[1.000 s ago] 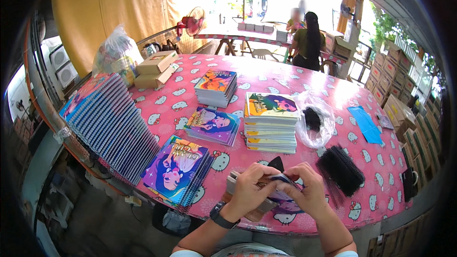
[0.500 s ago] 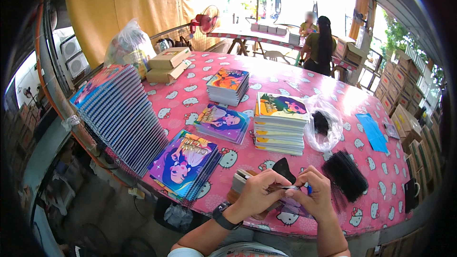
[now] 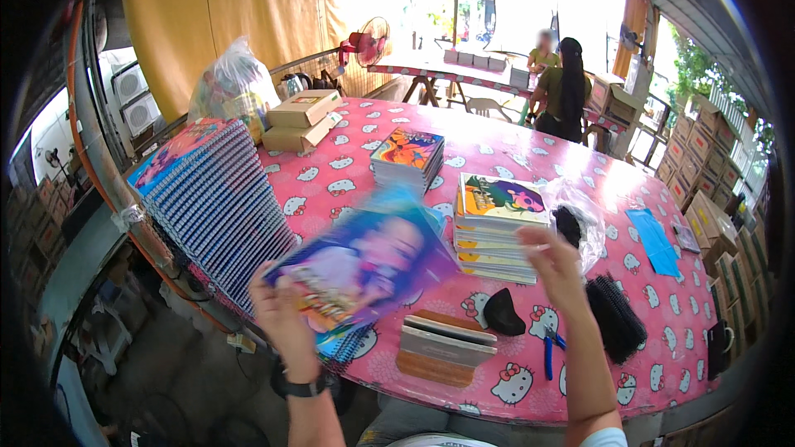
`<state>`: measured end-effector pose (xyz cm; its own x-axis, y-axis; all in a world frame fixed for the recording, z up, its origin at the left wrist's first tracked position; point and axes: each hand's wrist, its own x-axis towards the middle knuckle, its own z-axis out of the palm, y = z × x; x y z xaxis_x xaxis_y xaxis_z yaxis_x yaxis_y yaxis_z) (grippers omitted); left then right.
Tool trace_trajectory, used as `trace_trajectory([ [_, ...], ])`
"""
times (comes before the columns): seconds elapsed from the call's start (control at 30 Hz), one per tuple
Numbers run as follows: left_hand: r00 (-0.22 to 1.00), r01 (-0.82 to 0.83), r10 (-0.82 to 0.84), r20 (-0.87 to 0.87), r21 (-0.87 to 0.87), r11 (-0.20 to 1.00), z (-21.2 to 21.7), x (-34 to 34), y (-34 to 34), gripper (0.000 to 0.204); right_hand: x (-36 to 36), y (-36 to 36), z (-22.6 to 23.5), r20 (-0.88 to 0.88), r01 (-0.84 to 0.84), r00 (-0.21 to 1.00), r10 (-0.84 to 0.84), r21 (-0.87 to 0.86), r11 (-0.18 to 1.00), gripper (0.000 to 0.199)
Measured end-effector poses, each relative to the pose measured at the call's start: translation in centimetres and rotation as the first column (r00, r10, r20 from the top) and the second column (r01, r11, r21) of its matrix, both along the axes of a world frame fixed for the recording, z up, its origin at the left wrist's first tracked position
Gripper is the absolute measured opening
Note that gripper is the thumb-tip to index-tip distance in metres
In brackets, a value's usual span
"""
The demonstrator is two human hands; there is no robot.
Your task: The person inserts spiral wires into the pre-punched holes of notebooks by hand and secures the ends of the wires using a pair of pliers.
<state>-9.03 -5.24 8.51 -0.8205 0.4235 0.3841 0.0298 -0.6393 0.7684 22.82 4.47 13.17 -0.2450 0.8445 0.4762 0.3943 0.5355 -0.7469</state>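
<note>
The left hand [image 3: 286, 323] is pinching the lower left corner of a blurred notebook [image 3: 364, 261], lifting it at the frame's centre above the pink table [image 3: 530, 381]. The right hand [image 3: 553, 263] is hovering open and empty, right of centre, beside a stack of notebooks [image 3: 497, 228]. Supporting the cover's free edge would be steadying it. Motion blur is hiding the cover's picture and the fingertips; pliers [image 3: 548, 346] are lying below.

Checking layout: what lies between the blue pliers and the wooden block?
In the head view, a black wedge-shaped piece sits between pliers and block, on the pink tablecloth.
</note>
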Motion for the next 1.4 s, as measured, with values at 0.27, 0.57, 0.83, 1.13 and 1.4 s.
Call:
trace_trajectory([
  [0.27, 0.722, -0.556, 0.068, -0.688, -0.518, 0.65, -9.5, -9.0, -3.8, 0.036, -11.3, 12.2, -13.7, 0.622, -0.27, 0.777, 0.094, 0.194, 0.943, 0.038],
  [0.57, 0.767, -0.457, -0.006, -0.642, -0.552, 0.697, -10.0, -10.0, -3.0, 0.031, -14.8, 13.6, -15.6, 0.849, -0.271, 0.523, -0.077, 0.251, 0.929, 0.031],
  [0.83, 0.932, 0.218, -0.324, -0.162, -0.463, 0.859, -4.6, -4.5, -2.7, 0.045, -9.8, 11.1, -8.8, 0.299, -0.172, 0.936, 0.184, -0.069, 0.983, 0.02],
  [1.13, 0.546, 0.838, -0.744, 0.386, -0.238, 0.491, -3.9, 1.5, -0.6, 0.038, 1.5, -7.3, -4.2, 0.728, -0.585, 0.625, 0.283, 0.196, 0.787, 0.039],
  [1.4, 0.647, 0.703, -0.753, -0.117, -0.292, 0.649, -2.5, 4.5, -0.9, 0.026, 4.1, -9.1, -10.1, -0.289, -0.132, 0.95, 0.119, -0.025, 0.991, 0.055],
])
